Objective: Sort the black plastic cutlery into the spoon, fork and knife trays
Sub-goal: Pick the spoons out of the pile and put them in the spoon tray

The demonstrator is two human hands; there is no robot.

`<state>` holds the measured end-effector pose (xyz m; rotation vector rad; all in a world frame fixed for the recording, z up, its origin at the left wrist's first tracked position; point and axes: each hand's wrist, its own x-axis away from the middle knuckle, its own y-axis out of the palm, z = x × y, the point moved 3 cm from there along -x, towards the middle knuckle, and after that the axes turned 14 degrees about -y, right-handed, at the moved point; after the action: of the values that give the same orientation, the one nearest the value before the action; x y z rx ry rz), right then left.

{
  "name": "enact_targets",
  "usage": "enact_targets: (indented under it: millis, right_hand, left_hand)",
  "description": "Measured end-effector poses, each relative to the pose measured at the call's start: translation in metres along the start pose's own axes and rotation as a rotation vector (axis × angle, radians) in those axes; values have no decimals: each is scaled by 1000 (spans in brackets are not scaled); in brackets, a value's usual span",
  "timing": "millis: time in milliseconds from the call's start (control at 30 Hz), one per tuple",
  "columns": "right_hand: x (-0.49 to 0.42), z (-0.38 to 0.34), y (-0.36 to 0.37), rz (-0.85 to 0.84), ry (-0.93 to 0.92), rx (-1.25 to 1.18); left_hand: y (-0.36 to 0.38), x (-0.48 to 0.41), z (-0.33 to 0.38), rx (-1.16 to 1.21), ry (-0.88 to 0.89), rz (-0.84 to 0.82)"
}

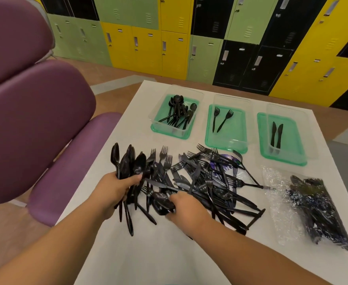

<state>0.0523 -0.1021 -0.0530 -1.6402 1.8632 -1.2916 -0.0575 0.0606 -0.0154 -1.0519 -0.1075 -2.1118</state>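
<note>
At the near edge of the white table [158, 254], both hands work the cutlery. The left hand [115, 190] has its fingers wrapped round the handles of a bundle of spoons [128, 161], bowls fanned upward and away. Just to its right, the right hand [186, 206] curls its fingers round a single spoon [163, 199] at the near side of the pile.

Handling, as judged: each piece is thin moulded plastic, so it should be very light, fairly stiff along the handle, and liable to snap if bent. The glossy surface is likely slippery. Take hold at mid-handle. Tines and handles interlock, so lift each piece straight out rather than dragging it.

Beyond the hands, the unsorted pile [210, 177] spreads across the middle of the table: black spoons, forks and knives crossing at all angles, uniformly shiny. To the right lies a clear bag [321, 210] with more black cutlery inside.

At the far side stand three clear trays on green bases, well apart from the pile:
- the spoon tray [169, 133], left, holds many spoons;
- the fork tray [226, 146], centre, holds two forks;
- the knife tray [282, 159], right, holds two knives.

A purple chair [35, 120] stands left of the table. Coloured lockers [148, 48] line the far wall.
</note>
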Motion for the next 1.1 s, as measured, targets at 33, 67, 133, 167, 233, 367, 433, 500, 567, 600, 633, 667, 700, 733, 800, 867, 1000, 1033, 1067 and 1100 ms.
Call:
enact_targets:
  millis: [33, 67, 133, 167, 233, 367, 433, 500, 567, 600, 633, 667, 700, 733, 800, 867, 1000, 1033, 1067, 1100]
  right_hand:
    - [-1, -1, 2, -14, 1, 15]
    - [-2, -1, 5, -24, 1, 33]
    - [-5, -2, 8, -27, -2, 72]
    - [-5, -2, 9, -23, -3, 88]
    - [-7, -2, 10, -12, -8, 111]
    - [-5, 0, 10, 7, -39, 130]
    - [-4, -1, 10, 4, -68, 161]
    - [-5, -3, 10, 5, -84, 181]
    - [-6, -5, 10, 12, -90, 181]
    - [-6, -5, 10, 16, -92, 178]
    - [-6, -6, 10, 19, -95, 175]
    - [-7, -7, 10, 19, -96, 175]
    - [-8, -8, 11, 16, -98, 177]
    - [-9, -9, 11, 7, -101, 182]
    - [-10, -10, 12, -15, -104, 185]
    - [-10, -9, 11, -23, -93, 158]
    - [-7, -13, 1, 38, -85, 54]
    - [-7, -15, -2, 66, -82, 19]
    - [-8, -19, -5, 85, -83, -13]
    - [-10, -22, -7, 93, -90, -42]
  left_hand:
    - [-5, -1, -4, -3, -5, 23]
    - [-11, -2, -8, -1, -13, 50]
    - [-22, -4, -15, 6, -35, 104]
    - [-27, -6, -19, 5, -37, 124]
    - [-35, -12, -24, 12, -51, 165]
    - [-39, -21, -31, 46, -68, 217]
    - [-38, -25, -34, -34, -54, 284]
    - [-36, -29, -36, -69, -55, 323]
    - [-33, -30, -38, -119, -82, 362]
    - [-31, -29, -38, -178, -89, 384]
    - [-28, -28, -39, -239, -89, 405]
    - [-25, -27, -39, -284, -85, 419]
    - [-23, -27, -40, -309, -83, 430]
    - [-21, -27, -41, -320, -90, 434]
    - [-18, -28, -43, -334, -107, 436]
    - [-17, -29, -43, -320, -105, 429]
    - [-20, -27, -42, -293, -56, 427]
    - [-22, -27, -43, -296, -48, 429]
    - [-24, -27, -44, -301, -44, 427]
    - [-25, -27, -46, -302, -47, 421]
